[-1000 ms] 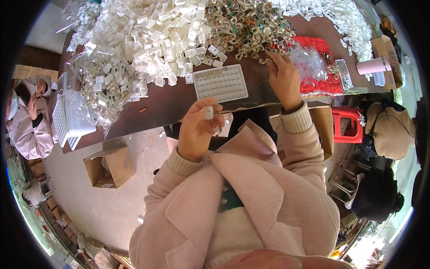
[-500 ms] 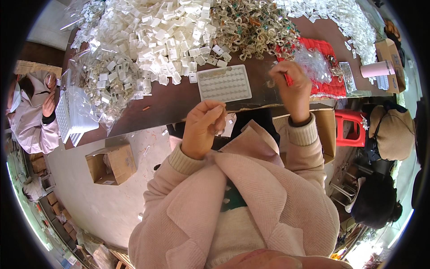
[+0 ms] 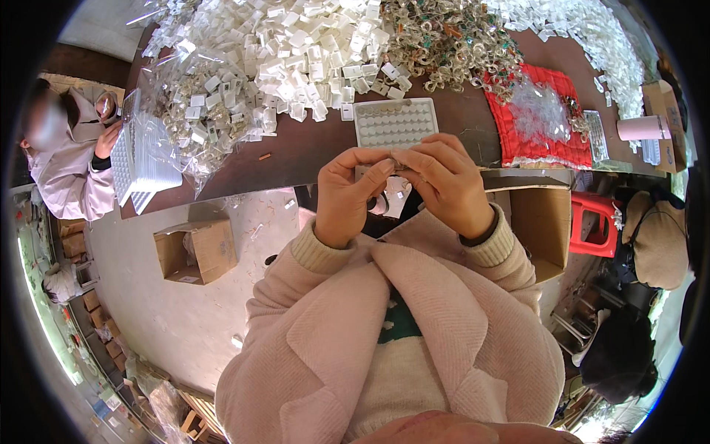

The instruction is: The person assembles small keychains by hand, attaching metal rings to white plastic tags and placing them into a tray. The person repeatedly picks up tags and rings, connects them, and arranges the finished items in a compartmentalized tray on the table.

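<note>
My left hand (image 3: 346, 196) and my right hand (image 3: 450, 185) meet just over the table's near edge. Their thumbs and fingertips are pinched together around a tiny glinting piece (image 3: 398, 164), too small and too covered to name. Right behind the fingers lies a pale slotted tray (image 3: 359, 127) with rows of small ridges; the hands partly cover its near edge. Beyond it spreads a heap of small white plastic pieces (image 3: 310, 59), and beside that a pile of shiny, clear, amber and green ring-like pieces (image 3: 451, 52).
To the right are a red quilted cloth (image 3: 510, 137) with clear plastic bits on it and a pink cylinder (image 3: 642, 128). Stacked white trays (image 3: 144, 163) stand at the left edge, near another person (image 3: 78, 163). Cardboard boxes (image 3: 214, 248) and a red stool (image 3: 597, 226) are below.
My right hand has come down and left from near the red cloth to join my left hand. The fingertips of both now touch. The whole view has shifted slightly.
</note>
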The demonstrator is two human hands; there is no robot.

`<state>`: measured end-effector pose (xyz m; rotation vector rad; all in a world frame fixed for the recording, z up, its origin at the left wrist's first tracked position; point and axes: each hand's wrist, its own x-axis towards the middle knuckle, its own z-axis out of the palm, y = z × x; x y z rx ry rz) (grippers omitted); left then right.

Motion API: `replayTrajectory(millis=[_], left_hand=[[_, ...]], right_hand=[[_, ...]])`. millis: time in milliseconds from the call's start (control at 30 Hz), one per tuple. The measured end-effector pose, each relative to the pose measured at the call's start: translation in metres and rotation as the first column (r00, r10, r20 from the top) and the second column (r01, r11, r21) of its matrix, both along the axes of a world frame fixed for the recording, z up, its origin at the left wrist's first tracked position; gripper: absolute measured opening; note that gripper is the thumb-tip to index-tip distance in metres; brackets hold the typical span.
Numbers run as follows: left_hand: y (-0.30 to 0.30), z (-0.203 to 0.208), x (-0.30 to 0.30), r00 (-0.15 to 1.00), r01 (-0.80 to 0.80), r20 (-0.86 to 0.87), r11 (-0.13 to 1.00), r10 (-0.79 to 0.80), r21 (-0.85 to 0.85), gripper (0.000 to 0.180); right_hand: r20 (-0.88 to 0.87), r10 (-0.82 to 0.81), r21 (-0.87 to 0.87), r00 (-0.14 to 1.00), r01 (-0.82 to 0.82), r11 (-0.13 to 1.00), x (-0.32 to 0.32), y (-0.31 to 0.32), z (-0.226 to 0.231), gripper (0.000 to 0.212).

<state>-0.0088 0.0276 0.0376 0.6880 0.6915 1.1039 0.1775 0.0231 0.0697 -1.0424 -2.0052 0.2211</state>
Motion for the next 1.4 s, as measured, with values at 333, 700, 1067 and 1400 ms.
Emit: replayTrajectory(millis=[333,700,1067,1400], left_hand=[[0.018,0.013,0.008,0.951,0.125,-0.291,0.990,-0.101,0.065,0.012],[0.143,0.010,0.041,0.073,0.720,-0.721,0.464,0.689,0.516,0.024],[0.129,0.036,0.023,0.247,0.707,-0.813,0.476,0.528,0.523,0.010],[0.037,0.049,0.001,0.860,0.325,-0.483,0.908,-0.167,0.265,0.008]], right_hand=[[-0.201,-0.096,-0.099,0.975,0.078,0.992,0.007,-0.013,-0.012,0.025],[-0.289,-0.251,-0.171,0.924,0.208,0.963,0.037,-0.015,-0.018,0.020],[-0.437,-0.200,-0.124,0.877,0.162,0.979,0.042,-0.011,-0.011,0.016],[-0.429,-0.025,0.017,0.903,0.036,0.999,0.002,-0.005,-0.003,0.017]])
